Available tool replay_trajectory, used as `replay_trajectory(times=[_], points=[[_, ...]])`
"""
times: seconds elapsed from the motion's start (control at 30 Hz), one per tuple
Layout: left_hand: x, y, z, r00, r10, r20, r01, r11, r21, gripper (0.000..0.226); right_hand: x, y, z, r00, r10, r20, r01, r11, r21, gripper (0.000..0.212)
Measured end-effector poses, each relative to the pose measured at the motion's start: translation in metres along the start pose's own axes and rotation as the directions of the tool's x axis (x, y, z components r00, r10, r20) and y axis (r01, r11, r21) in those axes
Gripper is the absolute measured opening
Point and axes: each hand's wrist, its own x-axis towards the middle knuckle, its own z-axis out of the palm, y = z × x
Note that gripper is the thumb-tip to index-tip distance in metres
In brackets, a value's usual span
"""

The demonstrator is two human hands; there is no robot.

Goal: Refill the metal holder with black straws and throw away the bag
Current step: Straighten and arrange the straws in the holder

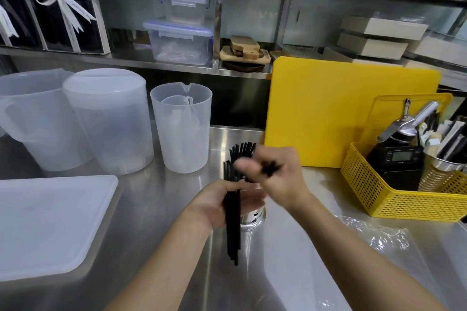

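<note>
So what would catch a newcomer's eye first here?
The hands at centre: the left hand grips a bundle of black straws by the metal holder, and the right hand pinches a few more. Behind on the right, a bright yellow cutting board stands upright, with a yellow basket beside it. A crumpled clear bag lies just in front of the basket.

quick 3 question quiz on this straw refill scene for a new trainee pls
1. True or false: the left hand and the right hand both hold black straws.
2. Where does the clear plastic bag lie? A) in the yellow basket B) on the steel counter, right of the metal holder C) in the right hand
3. Fill in: the upright cutting board behind the basket is coloured ____.
Key: 1 true; 2 B; 3 yellow.
</note>
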Motion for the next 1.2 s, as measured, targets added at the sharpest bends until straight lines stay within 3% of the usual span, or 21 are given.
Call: replay_trajectory(times=[0.07,0.17,0.23,0.4,0.47,0.53,0.6,0.67,0.7,0.77,0.83,0.87,0.93,1.0,1.07,1.13,1.2], points=[[-0.006,0.008,0.007,1.000,0.022,0.004,-0.021,0.999,-0.049,0.027,-0.005,0.001,0.010,0.941,-0.238,0.242,0.292,0.931,-0.219,0.042],[-0.011,0.021,0.005,0.987,-0.061,0.146,0.072,0.995,-0.075,0.035,-0.013,0.006,0.024,0.832,-0.359,0.424,0.493,0.828,-0.266,0.041],[-0.010,0.031,0.002,0.967,-0.076,0.245,0.102,0.990,-0.094,0.035,-0.014,0.010,0.026,0.804,-0.386,0.453,0.537,0.798,-0.274,0.040],[-0.009,0.043,-0.006,0.976,0.135,0.171,-0.111,0.984,-0.141,0.026,-0.011,0.017,0.022,0.806,-0.315,0.501,0.515,0.791,-0.330,0.036],[-0.005,0.050,-0.008,0.971,0.199,0.131,-0.159,0.950,-0.269,0.020,-0.012,0.018,0.019,0.828,-0.267,0.494,0.471,0.808,-0.353,0.034],[0.000,0.057,-0.010,0.950,0.313,-0.007,-0.286,0.859,-0.424,0.018,-0.015,0.021,0.011,0.872,-0.166,0.460,0.360,0.855,-0.374,0.037],[0.003,0.063,-0.015,0.877,0.422,-0.229,-0.479,0.730,-0.488,0.023,-0.020,0.024,0.003,0.922,0.049,0.384,0.072,0.953,-0.295,0.045],[0.003,0.064,-0.014,0.774,0.501,-0.388,-0.632,0.651,-0.420,0.027,-0.024,0.019,0.006,0.923,0.314,0.224,-0.327,0.945,0.022,0.039],[0.004,0.063,-0.012,0.721,0.530,-0.446,-0.687,0.628,-0.366,0.029,-0.024,0.017,0.011,0.890,0.446,0.093,-0.455,0.861,0.225,0.032],[0.005,0.059,-0.001,0.633,0.576,-0.518,-0.759,0.594,-0.266,0.032,-0.021,0.020,0.026,0.686,0.719,-0.114,-0.542,0.609,0.579,0.028],[0.006,0.054,0.014,0.570,0.623,-0.536,-0.800,0.571,-0.186,0.030,-0.017,0.022,0.039,0.437,0.894,-0.099,-0.480,0.325,0.815,0.034],[0.006,0.051,0.020,0.549,0.650,-0.525,-0.810,0.569,-0.142,0.028,-0.015,0.022,0.043,0.346,0.937,-0.054,-0.429,0.209,0.879,0.036],[0.008,0.042,0.030,0.537,0.701,-0.469,-0.810,0.585,-0.054,0.024,-0.013,0.022,0.047,0.254,0.967,0.021,-0.356,0.074,0.932,0.037],[0.010,0.032,0.036,0.569,0.727,-0.384,-0.787,0.617,0.001,0.022,-0.014,0.022,0.049,0.261,0.964,0.052,-0.356,0.046,0.933,0.036],[0.009,0.026,0.038,0.614,0.731,-0.297,-0.764,0.646,0.010,0.026,-0.016,0.023,0.048,0.300,0.953,0.051,-0.431,0.088,0.898,0.036],[0.008,0.025,0.035,0.644,0.732,-0.220,-0.746,0.665,0.027,0.030,-0.017,0.025,0.041,0.368,0.929,-0.032,-0.549,0.245,0.799,0.033],[0.005,0.029,0.030,0.673,0.727,-0.138,-0.725,0.685,0.070,0.031,-0.012,0.028,0.027,0.514,0.846,-0.144,-0.570,0.462,0.679,0.024]])
